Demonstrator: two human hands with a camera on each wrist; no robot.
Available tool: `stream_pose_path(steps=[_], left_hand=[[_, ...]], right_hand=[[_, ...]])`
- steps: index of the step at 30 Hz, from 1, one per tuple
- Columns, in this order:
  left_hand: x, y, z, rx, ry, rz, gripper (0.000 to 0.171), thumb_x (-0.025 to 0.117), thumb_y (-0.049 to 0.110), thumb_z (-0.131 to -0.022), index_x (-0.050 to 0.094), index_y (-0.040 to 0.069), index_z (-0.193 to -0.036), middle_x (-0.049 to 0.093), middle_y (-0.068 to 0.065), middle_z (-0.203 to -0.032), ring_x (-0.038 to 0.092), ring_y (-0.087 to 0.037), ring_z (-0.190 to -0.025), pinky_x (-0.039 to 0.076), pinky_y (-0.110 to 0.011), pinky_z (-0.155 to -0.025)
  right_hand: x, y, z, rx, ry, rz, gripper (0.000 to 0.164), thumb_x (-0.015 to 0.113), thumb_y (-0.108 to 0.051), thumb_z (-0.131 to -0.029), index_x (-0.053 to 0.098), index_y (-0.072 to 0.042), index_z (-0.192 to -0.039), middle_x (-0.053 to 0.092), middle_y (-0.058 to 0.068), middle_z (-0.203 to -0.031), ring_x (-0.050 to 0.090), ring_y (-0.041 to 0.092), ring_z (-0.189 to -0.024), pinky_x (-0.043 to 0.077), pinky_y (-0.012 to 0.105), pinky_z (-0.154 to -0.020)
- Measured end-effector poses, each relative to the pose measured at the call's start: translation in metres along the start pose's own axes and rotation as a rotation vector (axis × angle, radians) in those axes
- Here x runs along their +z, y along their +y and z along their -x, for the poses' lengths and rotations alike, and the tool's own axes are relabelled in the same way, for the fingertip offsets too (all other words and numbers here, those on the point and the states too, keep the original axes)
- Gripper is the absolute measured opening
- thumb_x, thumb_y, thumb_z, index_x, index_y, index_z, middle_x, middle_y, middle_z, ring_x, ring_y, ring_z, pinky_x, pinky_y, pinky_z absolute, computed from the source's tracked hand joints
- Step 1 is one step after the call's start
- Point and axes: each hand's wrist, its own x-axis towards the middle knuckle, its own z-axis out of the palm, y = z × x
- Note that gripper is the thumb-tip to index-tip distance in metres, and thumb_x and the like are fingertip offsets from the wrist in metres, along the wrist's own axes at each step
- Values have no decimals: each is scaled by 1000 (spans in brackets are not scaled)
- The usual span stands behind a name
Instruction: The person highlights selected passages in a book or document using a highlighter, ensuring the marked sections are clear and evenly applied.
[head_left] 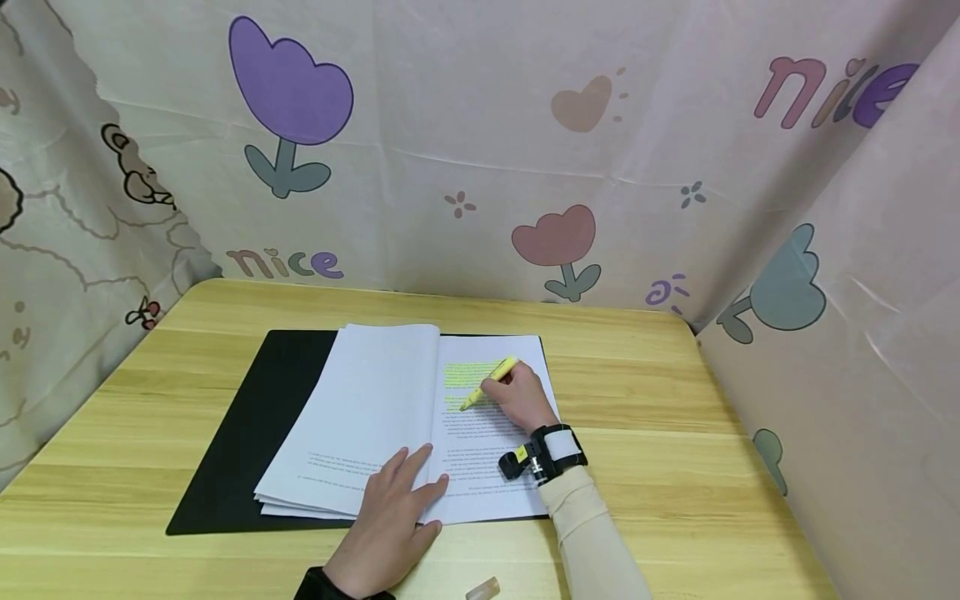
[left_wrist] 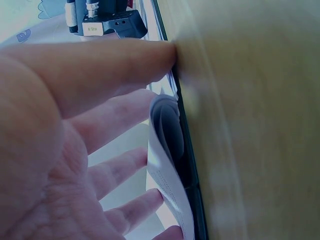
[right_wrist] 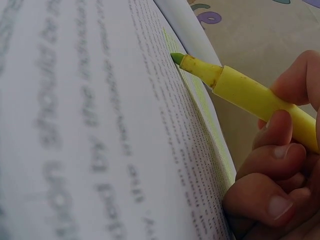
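In the head view my right hand (head_left: 522,398) grips a yellow highlighter (head_left: 489,385) over the right-hand printed page (head_left: 487,467). The highlighter's green-tinted tip (right_wrist: 176,58) is right at the text, beside lines marked in yellow (head_left: 468,375). My left hand (head_left: 393,521) rests with spread fingers on the lower part of the open stack of papers (head_left: 375,392), across the fold. From the left wrist, its fingers (left_wrist: 120,170) lie on the curled sheets (left_wrist: 165,130), with the thumb (left_wrist: 125,60) near the bottom edge of the papers.
Beneath the papers lies a black folder or mat (head_left: 247,433) on the wooden table (head_left: 637,392). A small translucent cap (head_left: 483,589) sits at the near table edge, between my arms. Patterned curtains (head_left: 450,100) hang behind and on both sides.
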Motion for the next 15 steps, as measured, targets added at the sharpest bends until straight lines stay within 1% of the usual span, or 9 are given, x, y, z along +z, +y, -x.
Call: stream_pose_path(steps=[7,15], left_hand=[[-1,1,0,-3,-9,0,46,84,18,-84,74,7,-128,42,-20,-159,29,-48,-148,27,-71,-110],[0,2,-1,-7,-1,-3,45,84,18,-84,75,6,-126,43,-20,-158,29,-49,-147,27,-72,-110]], right_hand=[[-1,1,0,-4,10,-7,13,68,-19,-89,65,-7,-93,60,5,-83,53,18,-71,44,31,-64],[-2,1,0,6,11,-11,13,68,-19,-90,65,-7,-93,59,5,-82,52,18,-70,44,31,-65]])
